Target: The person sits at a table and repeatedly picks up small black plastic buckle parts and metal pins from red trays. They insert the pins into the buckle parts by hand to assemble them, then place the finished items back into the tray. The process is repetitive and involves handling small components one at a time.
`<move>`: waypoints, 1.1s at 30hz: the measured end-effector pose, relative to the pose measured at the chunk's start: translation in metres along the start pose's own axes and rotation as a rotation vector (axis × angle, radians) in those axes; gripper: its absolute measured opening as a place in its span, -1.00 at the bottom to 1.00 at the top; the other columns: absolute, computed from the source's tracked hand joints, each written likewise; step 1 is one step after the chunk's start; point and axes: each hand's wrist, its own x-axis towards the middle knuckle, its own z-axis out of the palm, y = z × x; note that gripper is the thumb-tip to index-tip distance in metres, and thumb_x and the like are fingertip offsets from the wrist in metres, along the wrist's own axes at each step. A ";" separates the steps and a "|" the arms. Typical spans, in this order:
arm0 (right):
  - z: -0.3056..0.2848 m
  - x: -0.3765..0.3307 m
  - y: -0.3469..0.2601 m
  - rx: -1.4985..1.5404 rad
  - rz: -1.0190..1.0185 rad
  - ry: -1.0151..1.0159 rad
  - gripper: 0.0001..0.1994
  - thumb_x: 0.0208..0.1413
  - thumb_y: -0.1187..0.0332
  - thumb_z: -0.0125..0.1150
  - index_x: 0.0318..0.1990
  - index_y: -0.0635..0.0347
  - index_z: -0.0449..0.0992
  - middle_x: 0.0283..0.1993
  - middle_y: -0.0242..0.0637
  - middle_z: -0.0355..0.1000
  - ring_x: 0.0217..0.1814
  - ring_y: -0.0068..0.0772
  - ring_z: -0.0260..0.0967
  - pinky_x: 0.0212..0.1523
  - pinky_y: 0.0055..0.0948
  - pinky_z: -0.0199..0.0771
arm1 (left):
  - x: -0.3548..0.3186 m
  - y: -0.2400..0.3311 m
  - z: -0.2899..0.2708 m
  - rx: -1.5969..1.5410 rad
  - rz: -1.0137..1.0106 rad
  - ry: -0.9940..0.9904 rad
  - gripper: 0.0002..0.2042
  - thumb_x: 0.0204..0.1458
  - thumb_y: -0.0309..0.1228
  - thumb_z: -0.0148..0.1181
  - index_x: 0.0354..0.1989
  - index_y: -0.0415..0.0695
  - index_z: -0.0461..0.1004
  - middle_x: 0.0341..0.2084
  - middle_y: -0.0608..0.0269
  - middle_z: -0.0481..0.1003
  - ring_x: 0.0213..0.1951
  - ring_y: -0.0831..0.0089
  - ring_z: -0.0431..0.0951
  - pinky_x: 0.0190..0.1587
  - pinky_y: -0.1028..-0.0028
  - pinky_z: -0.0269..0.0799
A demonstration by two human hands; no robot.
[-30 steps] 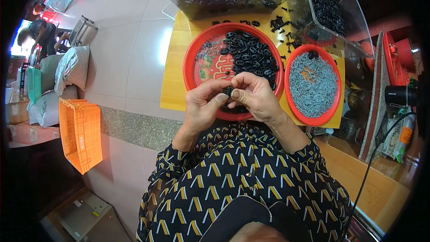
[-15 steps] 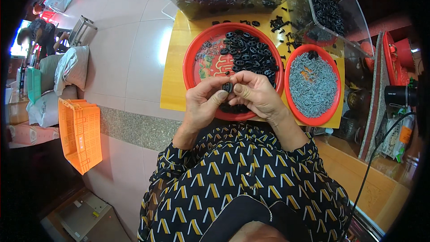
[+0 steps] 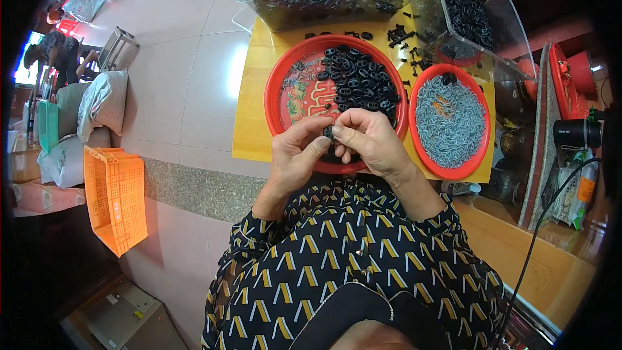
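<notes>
Over the near part of a round red tray, my two hands meet fingertip to fingertip. Thumb and forefinger of my left hand pinch a small black plastic piece, mostly covered by the fingers. My right hand is closed against the same piece from the other side; whether a screw is also in its fingertips cannot be seen. Behind the hands, many black oval two-holed plastic pieces are heaped on the tray's right half. A few loose silver screws lie on its left.
Right of the tray stands an oval red tray full of silver screws. Clear plastic bins of black parts line the back of the yellow table. An orange crate sits at left. Farther off, a person bends over.
My fingers have closed further over the black piece, so less of it shows. My right fingertips have shifted slightly toward the left thumb. Both hands stay over the tray.
</notes>
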 end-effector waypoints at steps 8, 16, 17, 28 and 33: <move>-0.022 0.001 -0.060 0.009 -0.202 0.280 -0.89 -0.01 0.43 0.05 -0.48 0.29 0.38 -0.63 -0.29 0.34 -0.65 -0.54 0.28 -0.67 -0.63 0.28 | -0.006 0.013 -0.025 0.306 0.220 0.215 -0.70 -0.08 -0.65 0.05 -0.11 -0.34 0.32 -0.39 0.28 0.39 -0.32 0.56 0.40 -0.23 0.59 0.33; -0.030 0.021 -0.061 -0.645 -0.417 0.423 -0.86 -0.09 0.41 0.15 -0.42 0.32 0.45 -0.47 -0.34 0.40 -0.42 -0.55 0.33 -0.40 -0.55 0.34 | -0.007 0.000 -0.054 0.620 0.285 0.324 -0.77 -0.10 -0.63 0.08 -0.21 -0.34 0.37 -0.40 0.24 0.36 -0.38 0.57 0.38 -0.29 0.62 0.30; -0.020 0.020 -0.047 -0.690 -0.339 0.384 -0.86 -0.11 0.41 0.17 -0.43 0.30 0.45 -0.46 -0.29 0.40 -0.42 -0.50 0.33 -0.39 -0.52 0.30 | -0.006 -0.001 -0.055 0.627 0.281 0.322 -0.77 -0.11 -0.63 0.09 -0.22 -0.34 0.37 -0.41 0.24 0.36 -0.38 0.58 0.38 -0.30 0.62 0.30; -0.012 0.027 -0.003 -1.337 -0.615 0.233 -0.92 -0.21 0.54 0.11 -0.46 0.27 0.42 -0.46 -0.19 0.28 -0.36 -0.19 0.26 -0.32 -0.36 0.27 | 0.005 0.013 -0.040 0.875 0.461 0.201 -0.85 -0.24 -0.66 0.16 -0.41 -0.31 0.41 -0.52 0.17 0.38 -0.52 0.49 0.38 -0.47 0.58 0.30; -0.001 0.041 0.004 -1.480 -0.665 0.145 -0.90 -0.30 0.58 0.06 -0.51 0.25 0.40 -0.48 -0.19 0.19 -0.35 -0.21 0.17 -0.32 -0.36 0.23 | 0.008 0.013 -0.040 0.845 0.432 0.234 -0.85 -0.24 -0.67 0.15 -0.42 -0.30 0.39 -0.52 0.12 0.36 -0.49 0.35 0.40 -0.46 0.50 0.32</move>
